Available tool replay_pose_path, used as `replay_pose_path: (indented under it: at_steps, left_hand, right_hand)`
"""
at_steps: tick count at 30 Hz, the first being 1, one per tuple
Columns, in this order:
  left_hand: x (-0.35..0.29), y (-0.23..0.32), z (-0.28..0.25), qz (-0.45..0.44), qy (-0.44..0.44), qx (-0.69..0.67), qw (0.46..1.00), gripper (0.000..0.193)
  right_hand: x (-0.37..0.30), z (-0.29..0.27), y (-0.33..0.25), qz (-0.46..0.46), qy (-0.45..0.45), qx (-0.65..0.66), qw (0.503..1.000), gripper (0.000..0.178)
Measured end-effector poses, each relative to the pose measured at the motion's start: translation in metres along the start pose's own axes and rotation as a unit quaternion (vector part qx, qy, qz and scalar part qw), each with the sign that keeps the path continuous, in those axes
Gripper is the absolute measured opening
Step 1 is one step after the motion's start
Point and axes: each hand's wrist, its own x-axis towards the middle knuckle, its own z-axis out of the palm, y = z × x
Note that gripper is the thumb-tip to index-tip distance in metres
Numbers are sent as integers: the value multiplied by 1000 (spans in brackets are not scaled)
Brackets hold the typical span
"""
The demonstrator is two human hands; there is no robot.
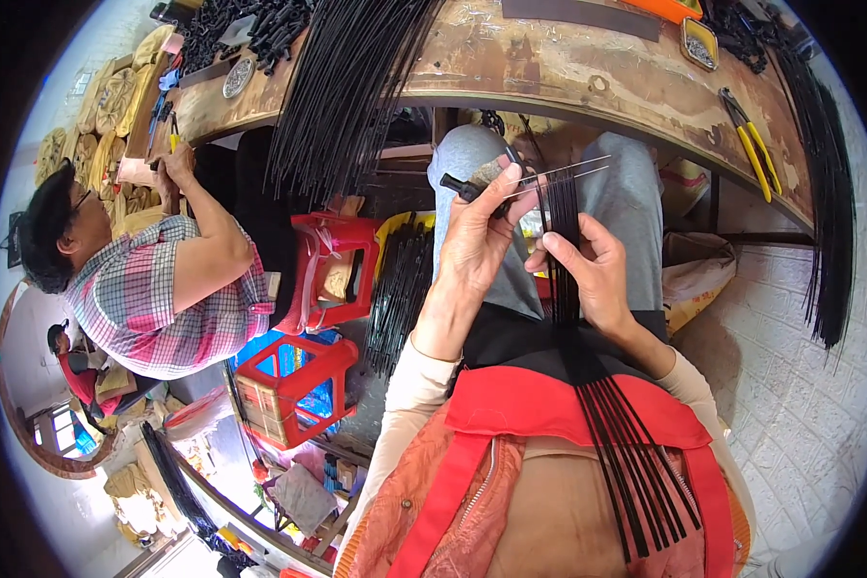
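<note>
A flat bundle of long black strips (564,241) runs up from my lap, its loose ends fanned over my red-and-black apron. My right hand (595,270) is closed around the bundle, thumb on top. Two thin metal rods (588,171) cross the upper part of the strips. My left hand (480,226) pinches the rods' left ends between thumb and fingers. A short black cylindrical piece (460,186) sticks out at the left side of that hand; whether it is joined to the rods I cannot tell.
A worn wooden workbench (511,67) stands ahead, with black strands (347,87) hanging over its edge and yellow-handled pliers (753,149) at right. A small metal tray (698,45) lies farther back. To my left are red plastic stools (299,385) and a seated person (164,270) working.
</note>
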Motion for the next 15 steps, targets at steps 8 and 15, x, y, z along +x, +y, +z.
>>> replay_pose_path:
  at_steps: [8,15]
  left_hand:
    - [2,0,-4,0,-3,1,1000,29]
    - [3,1,-3,-23,-11,-28,999,30]
  right_hand:
    - [1,-2,2,0,2,-1,1000,19]
    - [1,-3,2,3,-2,11,1000,18]
